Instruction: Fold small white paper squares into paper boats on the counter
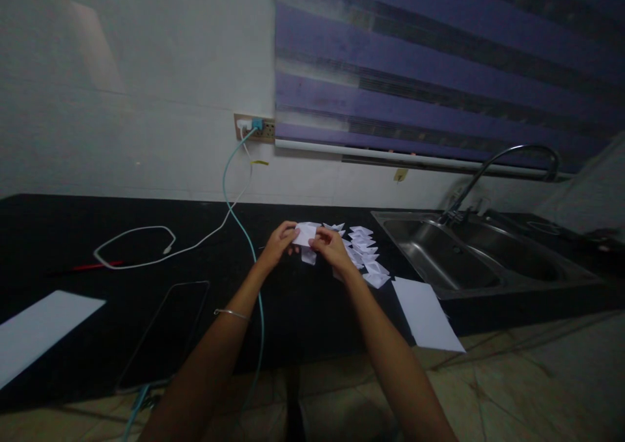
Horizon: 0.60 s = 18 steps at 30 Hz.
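A smooth, pale wall (161, 58) is rising at the back, and a wide blind of purple and grey stripes (415, 71) is covering much of its right half. Along it a long black tabletop (303, 315) is running, with a two-bowl stainless-steel sink (437, 253) sitting toward the right end. A person's bare left forearm (227, 334) and bare right forearm (385, 338) are slanting forward and inward over the tabletop. A flat, dark rectangular device (168, 328) is lying on the left, and a flat white paper sheet (424, 308) is lying on the right. Rows of pointed white paper shapes (364, 253) are resting just beside the right hand (333, 247). The left hand (280, 243) and right hand are almost meeting, holding a small folded white paper piece (305, 235) between them: the left fingers are pinching its left edge, the right fingers its right edge.
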Each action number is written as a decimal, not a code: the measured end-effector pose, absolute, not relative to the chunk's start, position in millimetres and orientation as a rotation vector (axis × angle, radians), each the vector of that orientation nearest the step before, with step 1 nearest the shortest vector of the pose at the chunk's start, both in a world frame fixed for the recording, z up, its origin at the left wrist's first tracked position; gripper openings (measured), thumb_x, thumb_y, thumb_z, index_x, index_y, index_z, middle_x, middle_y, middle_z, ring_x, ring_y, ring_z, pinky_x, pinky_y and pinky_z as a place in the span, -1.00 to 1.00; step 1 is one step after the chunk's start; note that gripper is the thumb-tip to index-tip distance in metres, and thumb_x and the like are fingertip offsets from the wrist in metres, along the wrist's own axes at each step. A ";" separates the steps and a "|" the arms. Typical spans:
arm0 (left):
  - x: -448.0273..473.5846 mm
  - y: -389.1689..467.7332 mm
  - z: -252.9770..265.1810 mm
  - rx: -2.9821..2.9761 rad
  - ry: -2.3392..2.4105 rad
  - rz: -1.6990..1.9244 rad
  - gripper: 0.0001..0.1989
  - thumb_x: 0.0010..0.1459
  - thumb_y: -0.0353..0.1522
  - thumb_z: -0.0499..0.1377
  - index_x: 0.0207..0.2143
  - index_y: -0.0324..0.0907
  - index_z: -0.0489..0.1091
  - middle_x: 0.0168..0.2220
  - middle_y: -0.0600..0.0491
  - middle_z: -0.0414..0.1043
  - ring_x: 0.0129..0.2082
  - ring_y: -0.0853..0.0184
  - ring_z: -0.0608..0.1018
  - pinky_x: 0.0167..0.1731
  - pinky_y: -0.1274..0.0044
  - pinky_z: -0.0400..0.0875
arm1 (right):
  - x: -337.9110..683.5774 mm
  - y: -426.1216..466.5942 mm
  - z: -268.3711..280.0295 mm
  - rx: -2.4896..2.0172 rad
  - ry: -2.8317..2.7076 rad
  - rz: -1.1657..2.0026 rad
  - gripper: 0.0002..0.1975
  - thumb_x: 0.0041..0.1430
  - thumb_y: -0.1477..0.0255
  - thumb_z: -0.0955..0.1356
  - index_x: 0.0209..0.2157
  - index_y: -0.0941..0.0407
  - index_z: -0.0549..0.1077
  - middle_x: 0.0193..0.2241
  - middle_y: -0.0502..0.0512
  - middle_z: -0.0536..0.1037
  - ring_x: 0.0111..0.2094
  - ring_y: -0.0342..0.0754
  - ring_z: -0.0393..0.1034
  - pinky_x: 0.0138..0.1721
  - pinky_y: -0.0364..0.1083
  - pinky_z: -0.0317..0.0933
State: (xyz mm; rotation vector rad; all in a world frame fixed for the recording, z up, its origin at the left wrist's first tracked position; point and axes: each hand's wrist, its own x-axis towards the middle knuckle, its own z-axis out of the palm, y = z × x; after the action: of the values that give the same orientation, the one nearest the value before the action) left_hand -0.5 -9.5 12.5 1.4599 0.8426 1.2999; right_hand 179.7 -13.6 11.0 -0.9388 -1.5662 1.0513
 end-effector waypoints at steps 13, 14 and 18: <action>-5.0 -5.7 3.7 1.825 0.838 1.077 -0.64 0.16 -0.11 0.16 -0.45 -0.23 0.35 -0.48 0.12 0.35 -0.46 0.41 0.39 -0.45 0.59 0.26 | 186.5 -13.9 3.7 -0.774 -1.920 1.032 -0.87 0.08 0.46 0.32 -0.40 0.16 0.54 -0.46 -0.01 0.50 -0.41 -0.13 0.33 -0.34 -0.17 0.17; -4.5 -6.2 3.2 1.855 0.841 1.056 -0.64 0.18 -0.10 0.14 -0.45 -0.23 0.35 -0.48 0.11 0.35 -0.47 0.40 0.39 -0.46 0.58 0.25 | 186.2 -14.3 3.1 -0.776 -1.925 1.038 -0.87 0.08 0.44 0.34 -0.40 0.16 0.54 -0.45 0.00 0.51 -0.40 -0.12 0.34 -0.33 -0.16 0.18; -2.3 -4.5 2.9 1.917 0.865 1.161 -0.68 0.24 -0.15 0.09 -0.43 -0.22 0.32 -0.46 0.12 0.32 -0.46 0.41 0.36 -0.46 0.59 0.25 | 181.0 -16.5 3.2 -0.834 -1.732 1.098 -0.78 0.07 0.32 0.41 -0.29 0.17 0.54 -0.39 0.04 0.53 -0.39 -0.13 0.37 -0.33 -0.15 0.23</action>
State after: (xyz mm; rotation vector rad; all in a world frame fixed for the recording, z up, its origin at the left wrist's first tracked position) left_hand -2.3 -4.5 2.9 1.9175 0.8650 1.1610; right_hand 181.0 -16.5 3.2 -0.8344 -1.7316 1.0981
